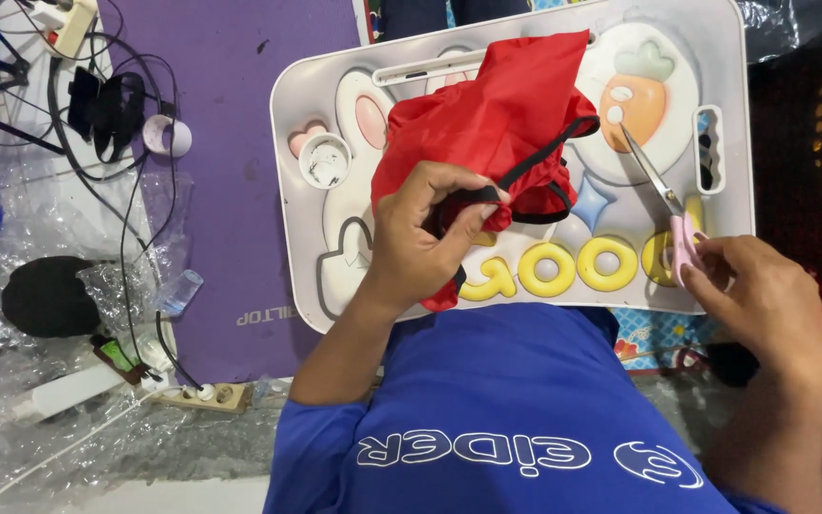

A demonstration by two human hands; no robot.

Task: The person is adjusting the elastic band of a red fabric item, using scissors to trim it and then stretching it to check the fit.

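Left hand [425,233] pinches the black strap [535,162] of the red cloth [497,119]; right hand [763,295] grips pink scissors [663,195].

You hold the cloth bunched at the middle of the white tray [297,114], scissors at 3 o'clock, blades aimed toward 11. Loose folds could slide under the blades and get nicked; your left fingertips sit close to the strap too. At 9 o'clock, a small white cup [323,160]; beyond it, tangled black cables [107,114] on the purple mat [240,190].
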